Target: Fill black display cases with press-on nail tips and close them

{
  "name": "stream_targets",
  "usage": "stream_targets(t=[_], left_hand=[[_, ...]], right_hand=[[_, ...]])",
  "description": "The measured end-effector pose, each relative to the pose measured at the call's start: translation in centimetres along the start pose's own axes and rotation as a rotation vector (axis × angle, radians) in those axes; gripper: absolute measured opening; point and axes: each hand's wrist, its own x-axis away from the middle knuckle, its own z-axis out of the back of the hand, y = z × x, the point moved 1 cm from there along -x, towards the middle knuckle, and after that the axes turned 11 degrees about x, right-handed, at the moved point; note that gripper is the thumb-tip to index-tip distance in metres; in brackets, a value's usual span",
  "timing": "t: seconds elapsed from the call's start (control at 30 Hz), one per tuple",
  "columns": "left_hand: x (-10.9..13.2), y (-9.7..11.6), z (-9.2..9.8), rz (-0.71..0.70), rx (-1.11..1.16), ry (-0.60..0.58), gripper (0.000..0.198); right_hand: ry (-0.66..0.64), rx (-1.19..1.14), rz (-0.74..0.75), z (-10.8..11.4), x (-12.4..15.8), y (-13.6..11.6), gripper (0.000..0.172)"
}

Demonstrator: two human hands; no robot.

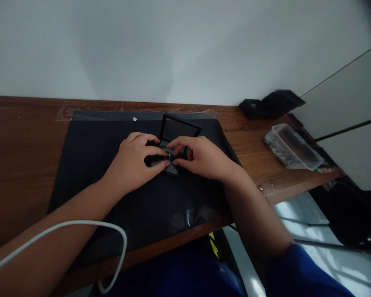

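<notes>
A small black box [179, 128] stands with its hinged lid raised on a black mat [160, 194], near the mat's far edge. Over the lower half of the box, my left hand [139, 154] reaches in from the left with thumb and index finger close together at a small shiny piece [170, 157]. From the right, my right hand [200, 156] bends its fingers toward the same spot, its fingertips at the box's inside. My fingers cover much of the box's inside, so what the shiny piece is cannot be made out.
A clear plastic container [293, 148] with small items lies at the right of the wooden table [21, 165]. Behind it is another black box [272, 104], its lid open. A white cable [80, 222] loops over my left forearm. A white wall [126, 49] borders the table's back.
</notes>
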Motion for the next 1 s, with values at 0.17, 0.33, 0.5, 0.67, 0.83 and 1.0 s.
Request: stream_targets(t=[0.17,0.33,0.5,0.67,0.83,1.0], left_hand=[[-0.1,-0.2,0.2,0.023,0.039,-0.015,0.028],[-0.3,-0.3,0.4,0.067,0.063,-0.028,0.028],[-0.3,-0.4,0.4,0.067,0.088,-0.018,0.03],[-0.4,-0.4,0.5,0.077,0.087,-0.024,0.031],[-0.5,-0.3,0.6,0.069,0.078,-0.034,0.031],[-0.5,-0.6,0.7,0.06,0.064,-0.044,0.033]], right_hand=[[0.007,0.016,0.0,0.1,0.1,-0.1,0.048],[-0.005,0.023,-0.005,0.1,0.0,-0.5,0.046],[-0.014,0.04,-0.001,0.2,0.0,-0.8,0.046],[-0.009,0.054,-0.024,0.0,0.0,-1.2,0.047],[0.004,0.096,-0.041,-0.6,0.0,-1.6,0.047],[0.018,0.123,-0.056,-0.7,0.0,-2.0,0.049]])
